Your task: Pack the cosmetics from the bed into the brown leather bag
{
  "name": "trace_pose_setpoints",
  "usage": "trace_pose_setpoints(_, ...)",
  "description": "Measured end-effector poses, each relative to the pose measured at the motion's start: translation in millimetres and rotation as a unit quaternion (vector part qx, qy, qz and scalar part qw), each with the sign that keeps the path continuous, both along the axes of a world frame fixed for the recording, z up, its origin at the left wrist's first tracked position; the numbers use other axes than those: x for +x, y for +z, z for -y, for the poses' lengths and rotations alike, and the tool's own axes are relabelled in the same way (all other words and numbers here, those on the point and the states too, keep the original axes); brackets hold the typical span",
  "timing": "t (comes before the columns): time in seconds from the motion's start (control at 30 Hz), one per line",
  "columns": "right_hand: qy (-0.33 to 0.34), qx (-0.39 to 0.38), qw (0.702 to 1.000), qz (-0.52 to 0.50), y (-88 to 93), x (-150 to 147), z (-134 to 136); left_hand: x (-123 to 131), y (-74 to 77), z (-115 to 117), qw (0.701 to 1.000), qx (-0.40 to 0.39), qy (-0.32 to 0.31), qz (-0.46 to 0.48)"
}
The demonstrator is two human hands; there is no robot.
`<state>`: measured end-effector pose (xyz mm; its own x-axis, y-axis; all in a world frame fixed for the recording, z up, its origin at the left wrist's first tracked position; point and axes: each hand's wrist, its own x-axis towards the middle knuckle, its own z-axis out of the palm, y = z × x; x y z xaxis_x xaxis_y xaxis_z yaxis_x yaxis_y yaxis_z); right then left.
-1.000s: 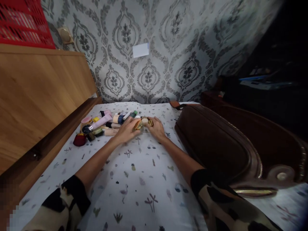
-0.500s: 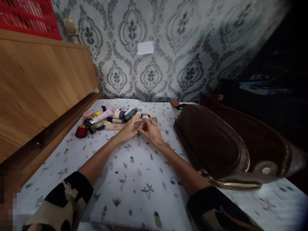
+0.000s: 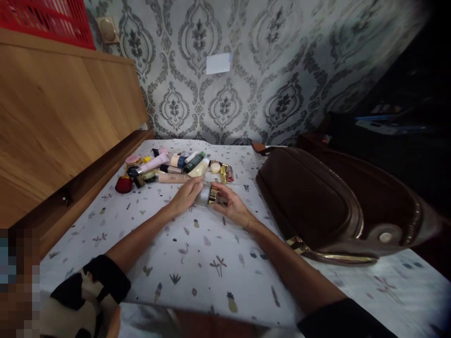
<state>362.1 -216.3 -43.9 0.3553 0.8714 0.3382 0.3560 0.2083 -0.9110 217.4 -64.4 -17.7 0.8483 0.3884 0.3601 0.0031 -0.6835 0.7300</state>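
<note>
A small clear bottle with a gold collar lies between my hands just above the patterned sheet. My left hand closes on its clear end, fingers partly hidden behind it. At the gold end, my right hand has its thumb and fingers curled round the collar and a clear part, perhaps the cap. Just beyond are a beige tube, a cream tube, a dark green tube, a small round pale pot and a gold tube.
More cosmetics lie to the left, among them a lilac tube and a dark red round item. A large brown bag stands on the right. A wooden cabinet borders the left, a patterned wall the back.
My hands have come nearer and drawn slightly apart, turning the bottle so its gold collar shows. The cream tube and small pot behind are now uncovered. The view has shifted slightly.
</note>
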Motion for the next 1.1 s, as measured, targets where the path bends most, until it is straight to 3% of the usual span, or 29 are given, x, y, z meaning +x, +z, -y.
trace_pose_setpoints(0.1,-0.032,-0.025,0.999,0.026,-0.4,-2,6,-8,-5.1,9,1.000,0.006,-0.012,-0.015)
trace_pose_setpoints(0.3,-0.022,-0.070,0.985,0.154,4.6,-2,15,-13,-12.1,13,0.997,0.073,-0.023,-0.010)
trace_pose_setpoints(0.47,-0.042,-0.086,0.976,0.194,7.5,-4,16,-12,-9.9,13,0.996,0.090,-0.026,-0.012)
trace_pose_setpoints(0.6,-0.032,-0.081,0.976,0.199,9.2,-8,16,-9,-1.0,18,0.997,0.075,-0.016,-0.010)
trace_pose_setpoints(0.73,-0.063,-0.060,0.968,0.235,8.7,-11,15,-4,4.7,22,0.999,0.040,-0.009,-0.010)
trace_pose_setpoints(1.1,-0.060,-0.067,0.969,0.229,2.0,-5,18,-2,-2.7,17,1.000,-0.004,0.000,-0.003)
